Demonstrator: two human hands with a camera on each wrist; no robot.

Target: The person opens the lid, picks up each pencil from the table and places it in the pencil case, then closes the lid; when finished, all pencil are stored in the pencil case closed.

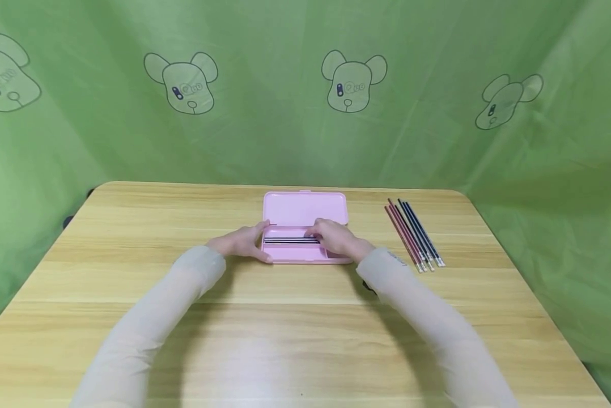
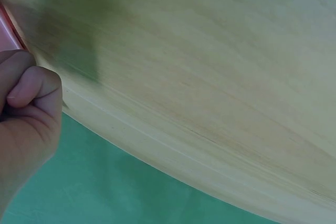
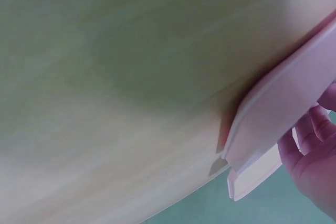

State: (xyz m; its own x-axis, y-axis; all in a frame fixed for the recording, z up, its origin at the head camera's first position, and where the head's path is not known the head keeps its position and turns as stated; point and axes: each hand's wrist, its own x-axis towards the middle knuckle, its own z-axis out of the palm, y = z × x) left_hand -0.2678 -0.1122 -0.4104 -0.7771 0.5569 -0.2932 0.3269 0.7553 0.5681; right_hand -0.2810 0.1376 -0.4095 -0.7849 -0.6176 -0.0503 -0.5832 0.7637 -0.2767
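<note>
A pink pencil case (image 1: 295,254) lies with its lid (image 1: 305,208) folded back, away from me. Dark striped pencils (image 1: 287,241) lie lengthwise inside its tray. At the case's left end, my left hand (image 1: 241,241) grips it, thumb at the front corner and fingers toward the hinge. My right hand (image 1: 335,237) reaches over the right part of the tray, its bent fingers holding the pencils near their right ends; the fingertips are partly hidden. In the right wrist view, the fingers (image 3: 307,135) dip behind the case's pink wall (image 3: 283,95).
To the right of the case, several red pencils (image 1: 403,235) and dark pencils (image 1: 421,229) lie side by side, white erasers toward me. The wooden table (image 1: 285,328) ends just beyond the lid, with a green curtain (image 1: 270,141) behind it.
</note>
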